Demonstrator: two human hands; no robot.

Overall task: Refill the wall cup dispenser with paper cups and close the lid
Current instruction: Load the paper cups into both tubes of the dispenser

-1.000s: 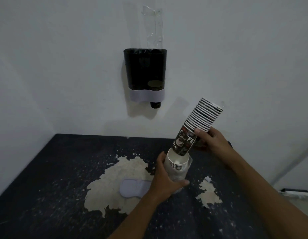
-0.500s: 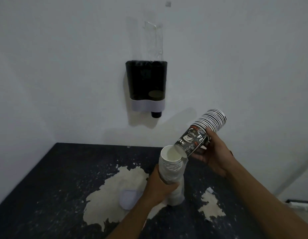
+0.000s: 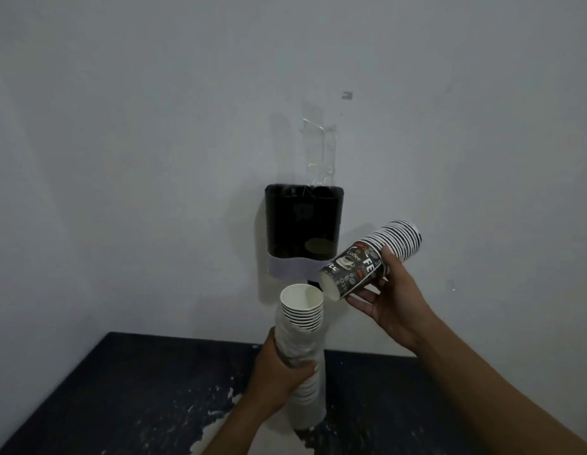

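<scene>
Paper cup stack (image 3: 372,257) tilted in right hand (image 3: 389,310) grip below wall dispenser (image 3: 303,231); left hand (image 3: 280,366) gripped sleeved cup stack (image 3: 302,336) above worktop (image 3: 121,389).

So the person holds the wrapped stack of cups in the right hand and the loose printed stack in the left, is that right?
No, the hands are swapped. In the head view the left hand grips the wrapped stack, and the right hand holds the loose printed stack.

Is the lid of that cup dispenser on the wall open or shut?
Open. The clear lid stands upright against the wall above the dark dispenser, leaving its top uncovered.
</scene>
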